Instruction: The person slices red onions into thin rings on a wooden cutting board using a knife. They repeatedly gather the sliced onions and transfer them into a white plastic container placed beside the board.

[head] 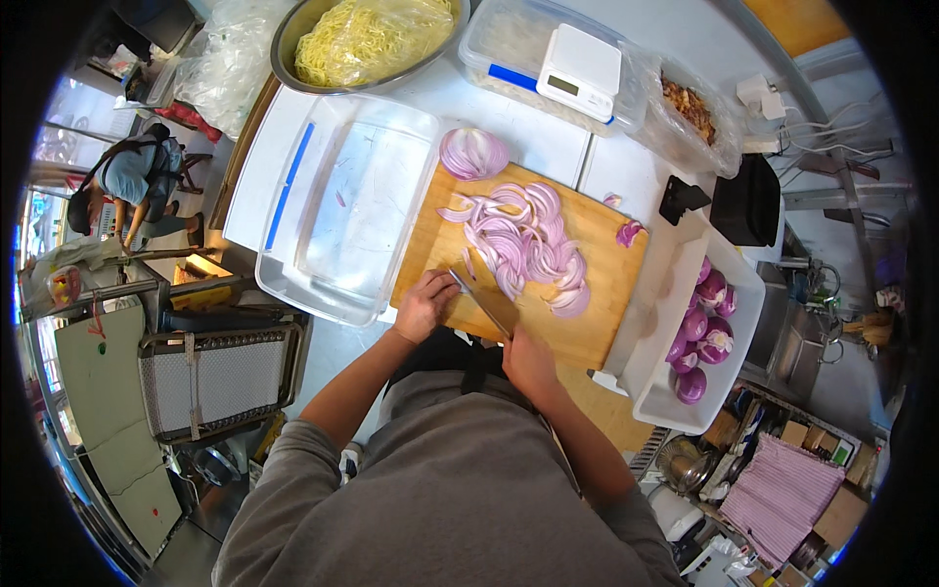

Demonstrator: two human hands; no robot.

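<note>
My right hand (530, 359) grips the handle of a kitchen knife (486, 302) at the near edge of a wooden cutting board (609, 286). The blade slants up and left to my left hand (424, 307), whose curled fingers are at its front end. Whether those fingers pinch the blade or only rest by it, I cannot tell. Beyond the knife lies a loose pile of sliced red onion (524, 235). A cut onion portion (474, 154), its slices still together, sits at the board's far left corner. A purple onion scrap (629, 233) lies near the right corner.
Left of the board stands a clear plastic container (352, 191) with an onion scrap inside. At right, a white bin (733, 389) holds several peeled red onions (693, 323). A noodle bowl (367, 44) and a digital scale (579, 70) on a lidded box are behind. Far left, a person (132, 176) bends.
</note>
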